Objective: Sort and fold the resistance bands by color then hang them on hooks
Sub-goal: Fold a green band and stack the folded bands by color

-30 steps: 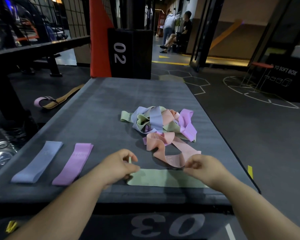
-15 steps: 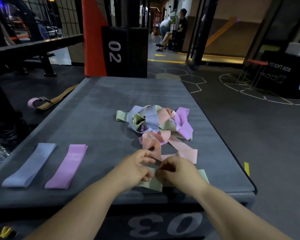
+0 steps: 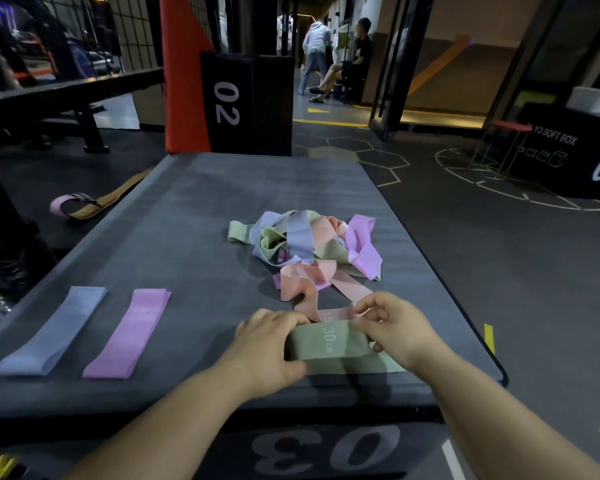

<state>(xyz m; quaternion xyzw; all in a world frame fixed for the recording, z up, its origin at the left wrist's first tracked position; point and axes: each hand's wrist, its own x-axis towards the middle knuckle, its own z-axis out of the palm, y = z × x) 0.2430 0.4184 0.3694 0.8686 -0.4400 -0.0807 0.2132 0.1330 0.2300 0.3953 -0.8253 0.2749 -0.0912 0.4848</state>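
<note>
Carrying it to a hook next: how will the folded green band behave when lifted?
Probably floppy: the green fabric resistance band lies folded flat, and the tangled pile of bands drapes limply. Likely light: thin cloth. The fold may open unless pinched, as the left hand and right hand do.

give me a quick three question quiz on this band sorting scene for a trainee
1. True or false: the blue band and the purple band lie flat, side by side, apart from the tangled pile.
2. Which colour is the band that the left hand and the right hand grip between them? A pink, B green, C blue.
3. Fill the gap: the large number printed on that held band reads ___.
Key: 1 true. 2 B, the green band. 3 30.
</note>
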